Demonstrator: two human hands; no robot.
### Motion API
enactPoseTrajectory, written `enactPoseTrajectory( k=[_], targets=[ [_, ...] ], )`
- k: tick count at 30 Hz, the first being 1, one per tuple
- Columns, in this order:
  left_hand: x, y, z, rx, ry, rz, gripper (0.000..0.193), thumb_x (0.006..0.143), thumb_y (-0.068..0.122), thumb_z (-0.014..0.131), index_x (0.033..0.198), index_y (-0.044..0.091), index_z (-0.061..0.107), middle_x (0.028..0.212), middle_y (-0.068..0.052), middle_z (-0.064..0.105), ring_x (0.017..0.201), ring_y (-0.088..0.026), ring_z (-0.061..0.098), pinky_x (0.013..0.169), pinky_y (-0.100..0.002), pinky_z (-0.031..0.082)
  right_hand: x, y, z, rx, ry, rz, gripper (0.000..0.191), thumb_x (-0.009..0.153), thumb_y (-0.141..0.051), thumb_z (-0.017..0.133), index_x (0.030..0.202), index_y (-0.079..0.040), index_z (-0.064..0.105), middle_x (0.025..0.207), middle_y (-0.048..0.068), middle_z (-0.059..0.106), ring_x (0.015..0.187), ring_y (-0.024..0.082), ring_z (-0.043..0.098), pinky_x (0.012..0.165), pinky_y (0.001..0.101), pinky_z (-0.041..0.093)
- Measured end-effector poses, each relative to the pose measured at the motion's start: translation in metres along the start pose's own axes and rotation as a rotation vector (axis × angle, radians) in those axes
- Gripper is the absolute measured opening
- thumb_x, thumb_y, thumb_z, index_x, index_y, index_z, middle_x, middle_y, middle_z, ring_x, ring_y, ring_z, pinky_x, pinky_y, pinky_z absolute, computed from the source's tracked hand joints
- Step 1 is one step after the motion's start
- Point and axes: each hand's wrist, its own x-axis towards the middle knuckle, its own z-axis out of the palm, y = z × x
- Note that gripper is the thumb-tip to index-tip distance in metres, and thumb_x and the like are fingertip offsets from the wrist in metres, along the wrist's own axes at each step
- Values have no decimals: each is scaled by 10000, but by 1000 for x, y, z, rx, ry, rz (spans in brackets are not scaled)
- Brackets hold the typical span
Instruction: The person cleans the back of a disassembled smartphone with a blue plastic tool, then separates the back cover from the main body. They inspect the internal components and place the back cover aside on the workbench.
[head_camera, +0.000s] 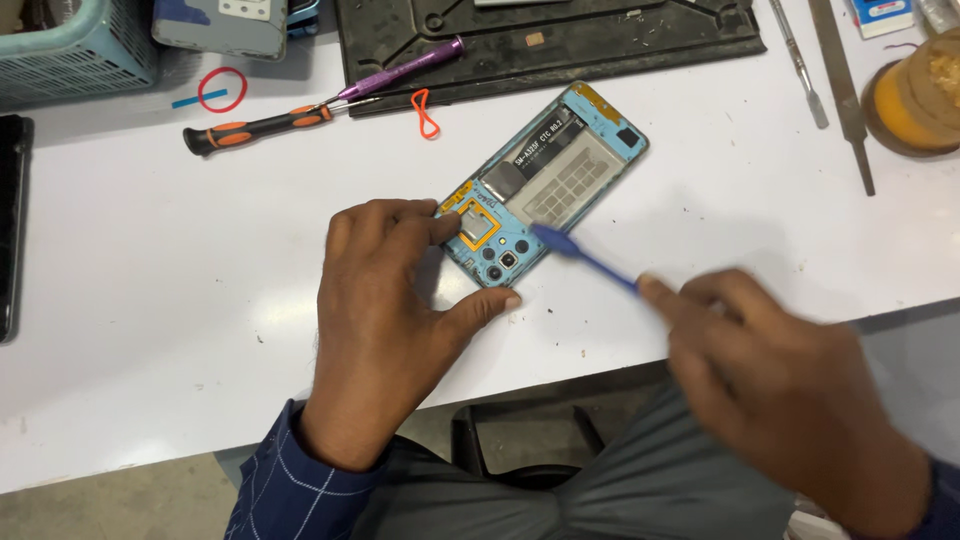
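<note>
One opened phone (545, 185) lies mid-frame, long axis running lower left to upper right. Left hand (385, 310) pinches its lower end; right hand (790, 390) grips one blue pry tool (585, 258) pointing upper left.

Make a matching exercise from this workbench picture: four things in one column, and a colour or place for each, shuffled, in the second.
Things
1. Opened phone
2. Left hand
3. Right hand
4. Screwdriver

Descriptions
A. Black and orange, lying on the table near the far edge
B. Holds a thin blue tool
C. Light blue inside, back cover off
D. Steadies the camera end of the phone

Pairs: 1-C, 2-D, 3-B, 4-A
</note>
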Motion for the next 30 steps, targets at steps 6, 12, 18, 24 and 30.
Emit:
enactPoseTrajectory(
  k=[6, 12, 18, 24, 30],
  targets=[
    [-1, 1, -1, 13, 10, 5, 623, 638, 333, 950, 1097, -8, 704, 1164, -144, 637, 1114, -339, 538, 923, -429, 472, 7, 18, -7, -245, -34, 83, 402, 906, -100, 664, 1302, -50, 708, 918, 74, 683, 523, 128, 611, 423, 267, 476],
    [0, 1, 0, 5, 8, 6, 586, 644, 295, 939, 1080, -18, 704, 1163, -150, 639, 1117, -335, 540, 920, -426, 478, -2, 26, 0, -100, -11, 57, 393, 872, -96, 673, 1261, -80, 729, 935, 59, 686, 523, 112, 609, 426, 251, 482],
    [-1, 0, 1, -6, 25, 12, 565, 642, 263, 927, 1076, -21, 702, 1163, -153, 644, 1099, -335, 548, 914, -419, 483, 13, 46, -8, -199, 14, 99, 386, 882, -97, 691, 1264, -80, 741, 905, 67, 668, 544, 146, 620, 483, 293, 492],
    [0, 3, 0, 15, 33, 21, 568, 638, 254, 925, 1078, -24, 700, 1161, -154, 653, 1096, -338, 561, 918, -423, 487, 63, 27, -10, -170, 135, -103, 310, 936, -67, 671, 1236, -68, 751, 877, 60, 652, 522, 174, 574, 484, 314, 469],
    [-1, 3, 1, 6, 45, 26, 568, 651, 252, 921, 1089, -30, 695, 1166, -161, 650, 1099, -347, 556, 915, -428, 486, 32, 45, -15, -205, 47, 19, 359, 906, -86, 673, 1255, -96, 756, 848, 58, 646, 557, 171, 604, 518, 312, 487]
  ],
)
